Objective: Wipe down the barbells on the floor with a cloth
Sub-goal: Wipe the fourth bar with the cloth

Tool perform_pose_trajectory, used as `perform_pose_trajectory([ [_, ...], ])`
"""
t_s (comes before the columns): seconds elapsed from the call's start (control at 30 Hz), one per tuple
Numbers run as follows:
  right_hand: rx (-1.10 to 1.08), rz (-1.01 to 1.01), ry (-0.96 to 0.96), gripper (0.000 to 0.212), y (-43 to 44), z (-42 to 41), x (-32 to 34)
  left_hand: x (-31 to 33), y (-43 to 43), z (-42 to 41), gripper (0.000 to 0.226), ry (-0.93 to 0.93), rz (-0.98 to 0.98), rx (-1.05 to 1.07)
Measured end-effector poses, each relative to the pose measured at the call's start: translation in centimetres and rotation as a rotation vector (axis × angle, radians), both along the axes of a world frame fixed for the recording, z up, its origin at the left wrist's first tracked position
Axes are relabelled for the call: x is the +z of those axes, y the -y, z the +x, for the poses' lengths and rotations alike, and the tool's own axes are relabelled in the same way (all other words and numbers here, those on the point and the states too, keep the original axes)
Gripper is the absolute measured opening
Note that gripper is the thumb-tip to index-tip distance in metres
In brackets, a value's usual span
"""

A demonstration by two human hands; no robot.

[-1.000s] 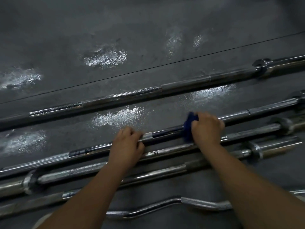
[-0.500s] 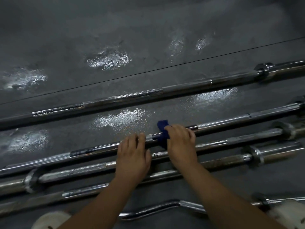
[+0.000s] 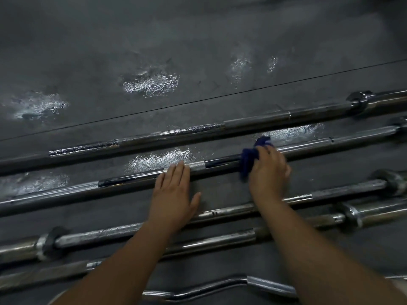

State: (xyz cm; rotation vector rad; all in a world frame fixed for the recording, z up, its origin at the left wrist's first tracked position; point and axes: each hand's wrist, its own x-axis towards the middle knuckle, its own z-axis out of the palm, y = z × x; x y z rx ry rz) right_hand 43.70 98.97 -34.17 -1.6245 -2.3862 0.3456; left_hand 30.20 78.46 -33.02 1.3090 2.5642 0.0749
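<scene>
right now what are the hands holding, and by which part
The right hand grips the blue cloth, bunched around the second barbell's shaft. The left hand holds nothing; its straight fingers rest on that shaft.

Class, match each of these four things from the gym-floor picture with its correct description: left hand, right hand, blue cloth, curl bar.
Things:
1. left hand
2. right hand
3. blue cloth
4. curl bar

Descriptions:
A. wrapped round the barbell shaft
B. lies nearest the person, bent in a zigzag
C. fingers straight, resting on the knurled part of the barbell
D. grips the cloth on the barbell

Pairs: 1-C, 2-D, 3-A, 4-B
</scene>
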Motion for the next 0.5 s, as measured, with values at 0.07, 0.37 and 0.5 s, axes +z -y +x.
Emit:
perform_pose_trajectory([
  [0.07, 0.232, 0.074, -0.047, 0.031, 3.8, -3.0, 0.1, -0.3, -0.4, -0.3, 0.085, -0.005, -0.002, 0.002],
  [0.37, 0.339, 0.012, 0.029, 0.043, 1.8, -0.5, 0.5, 0.2, -0.6, 0.3, 0.083, 0.004, 0.051, 0.073],
  [0.5, 0.354, -0.178, 0.062, 0.04, 1.6, -1.1, 2.7, 1.0, 0.1, 1.4, 0.093, 0.081, 0.01, 0.075],
])
